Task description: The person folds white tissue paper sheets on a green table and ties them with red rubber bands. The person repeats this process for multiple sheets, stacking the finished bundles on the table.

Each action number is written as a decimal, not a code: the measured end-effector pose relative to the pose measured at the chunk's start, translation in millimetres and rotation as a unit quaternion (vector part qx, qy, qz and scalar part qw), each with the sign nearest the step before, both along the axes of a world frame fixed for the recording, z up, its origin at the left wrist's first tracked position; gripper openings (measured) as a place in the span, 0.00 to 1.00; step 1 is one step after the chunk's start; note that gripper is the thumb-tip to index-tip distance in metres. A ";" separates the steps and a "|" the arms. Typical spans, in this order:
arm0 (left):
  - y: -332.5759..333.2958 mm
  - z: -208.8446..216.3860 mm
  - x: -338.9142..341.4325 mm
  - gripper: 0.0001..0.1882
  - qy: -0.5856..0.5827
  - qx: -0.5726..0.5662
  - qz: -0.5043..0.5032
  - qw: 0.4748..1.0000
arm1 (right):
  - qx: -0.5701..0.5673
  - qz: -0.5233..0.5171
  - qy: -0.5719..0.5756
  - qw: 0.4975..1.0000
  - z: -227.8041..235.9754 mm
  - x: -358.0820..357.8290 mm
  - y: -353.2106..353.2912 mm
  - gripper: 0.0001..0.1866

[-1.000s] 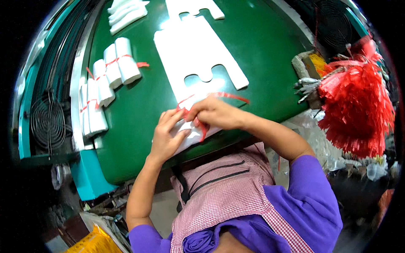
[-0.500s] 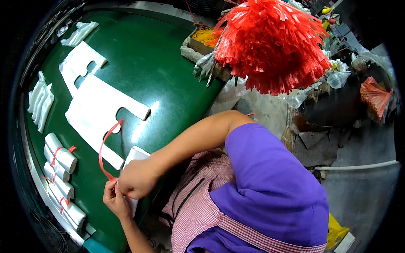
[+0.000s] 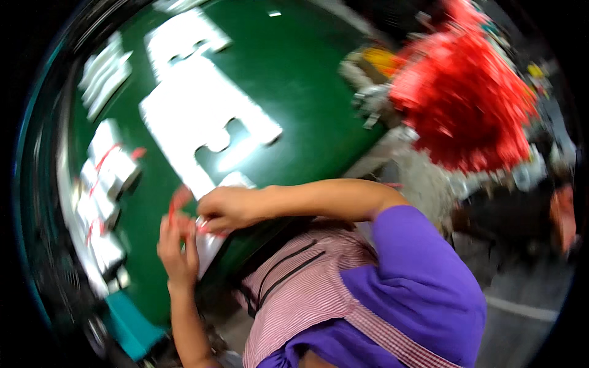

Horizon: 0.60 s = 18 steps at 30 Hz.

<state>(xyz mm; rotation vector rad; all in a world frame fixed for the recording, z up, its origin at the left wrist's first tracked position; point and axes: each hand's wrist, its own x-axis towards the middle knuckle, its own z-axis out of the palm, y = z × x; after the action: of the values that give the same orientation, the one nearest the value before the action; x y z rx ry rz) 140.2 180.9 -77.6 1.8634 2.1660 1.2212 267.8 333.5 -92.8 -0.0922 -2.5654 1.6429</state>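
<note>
My left hand (image 3: 178, 248) pinches a red plastic strip (image 3: 180, 199) near the edge of the green table. My right hand (image 3: 230, 208), fingers closed, grips the same strip just to the right. Beneath both hands a white folded bundle (image 3: 210, 250) shows in part, with the strip at its upper end; motion blur hides whether it is knotted. Just beyond my hands lies a flat stack of white plastic vest bags (image 3: 181, 104), its two handles pointing toward me. A second white bag stack (image 3: 172, 40) lies farther back.
Rolled white bundles (image 3: 116, 162) tied with red strips line the green table's (image 3: 307, 73) left side, with folded white bundles (image 3: 107, 73) behind. A large bunch of red strips (image 3: 460, 104) hangs at the right, beside a yellow bunch (image 3: 380, 60). A teal piece (image 3: 132, 322) stands at the near left.
The view has shifted, so the table contents appear farther right. My hands have drawn the red strip in closer; its long loose length now shows only as a short blurred loop.
</note>
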 end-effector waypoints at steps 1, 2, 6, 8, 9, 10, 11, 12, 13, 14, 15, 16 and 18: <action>5.3 7.2 -19.3 0.02 -0.094 -0.076 0.018 0.993 | 0.134 -0.028 0.159 0.978 -8.2 6.8 -8.7 0.13; 0.6 -1.0 -49.7 0.04 -0.078 -0.077 0.100 0.989 | 0.193 0.028 0.176 0.965 -7.7 18.2 -25.2 0.11; -5.8 -7.6 -48.6 0.06 -0.009 -0.040 0.122 0.992 | 0.349 0.092 0.182 0.915 30.1 20.5 -39.1 0.13; -23.9 -7.2 -56.2 0.07 -0.016 0.005 0.185 0.983 | 0.462 0.077 0.188 0.863 20.9 6.7 -31.3 0.19; -37.6 -6.0 -57.9 0.10 0.053 0.029 0.248 0.967 | 0.453 0.096 0.158 0.872 22.3 0.3 -27.4 0.21; -49.8 -6.3 -63.6 0.15 0.122 0.054 0.298 0.945 | 0.449 0.106 0.122 0.879 23.8 -6.3 -22.6 0.24; -67.0 -13.6 -69.8 0.28 0.126 0.024 0.402 0.907 | 0.421 0.087 0.147 0.891 23.7 -13.7 -17.7 0.26; -87.1 -28.9 -85.6 0.43 0.140 0.024 0.472 0.870 | 0.394 0.049 0.158 0.904 22.9 -25.9 -10.6 0.28; -107.6 -37.8 -93.4 0.47 0.091 0.006 0.510 0.856 | 0.354 0.016 0.143 0.924 33.9 -41.1 -4.3 0.30; -115.8 -48.2 -102.5 0.51 0.035 -0.005 0.532 0.846 | 0.261 -0.059 0.054 0.962 37.7 -58.3 8.9 0.29; -124.2 -54.6 -110.4 0.55 -0.024 -0.025 0.521 0.853 | 0.185 -0.144 0.028 0.972 48.6 -85.2 14.6 0.29; -123.9 -58.1 -120.0 0.55 0.006 -0.041 0.497 0.867 | 0.215 -0.191 0.063 0.956 43.2 -115.4 33.6 0.30; -98.7 -57.2 -139.2 0.54 -0.026 -0.072 0.532 0.843 | 0.199 -0.229 0.078 0.950 29.8 -173.7 54.5 0.35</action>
<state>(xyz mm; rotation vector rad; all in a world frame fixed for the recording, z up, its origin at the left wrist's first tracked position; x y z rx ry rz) 1.0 82.2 -134.8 0.4242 3.2149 1.0528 94.0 388.0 -62.9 -0.4643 -2.4498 0.9190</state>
